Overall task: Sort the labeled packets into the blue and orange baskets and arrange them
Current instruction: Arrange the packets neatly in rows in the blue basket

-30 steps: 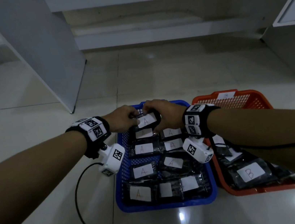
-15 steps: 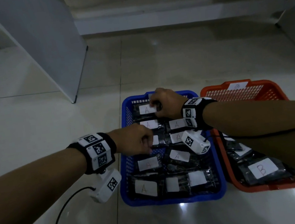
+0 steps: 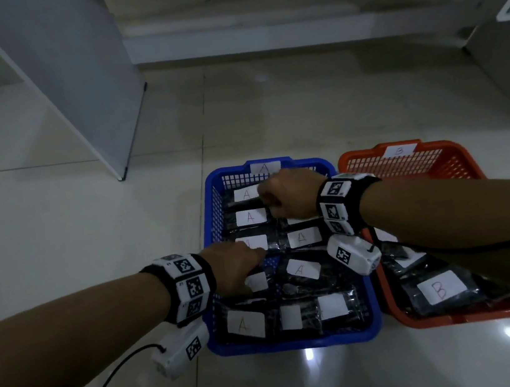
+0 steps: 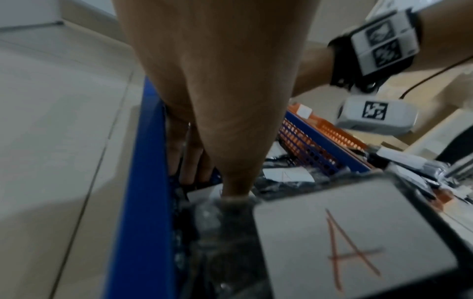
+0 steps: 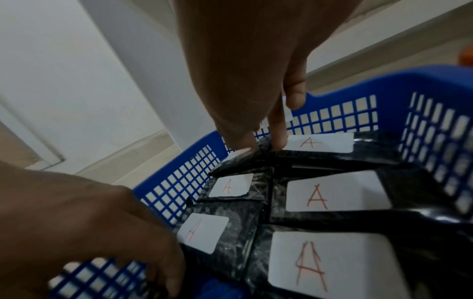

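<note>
The blue basket (image 3: pixel 294 344) holds several black packets with white "A" labels, laid in rows. My right hand (image 3: pixel 283 197) is over its far end. In the right wrist view the thumb and a finger (image 5: pixel 279 137) pinch the edge of the farthest A packet (image 5: pixel 317 142). My left hand (image 3: pixel 238 269) reaches into the basket's left middle. Its thumb (image 4: pixel 234 188) presses on top of a packet (image 3: pixel 256 282) while the fingers (image 4: pixel 190 163) curl down beside the left wall. The orange basket (image 3: pixel 406 163) on the right holds packets labelled "B" (image 3: pixel 441 290).
Both baskets stand side by side on a glossy tiled floor. A grey cabinet panel (image 3: pixel 75 87) rises at the far left and a step (image 3: pixel 258 38) runs along the back. A black cable (image 3: pixel 110 384) trails on the floor under my left arm.
My left hand let go of the far packet, drew back toward me and went down onto a packet by the left wall. My right hand stayed at the basket's far end.
</note>
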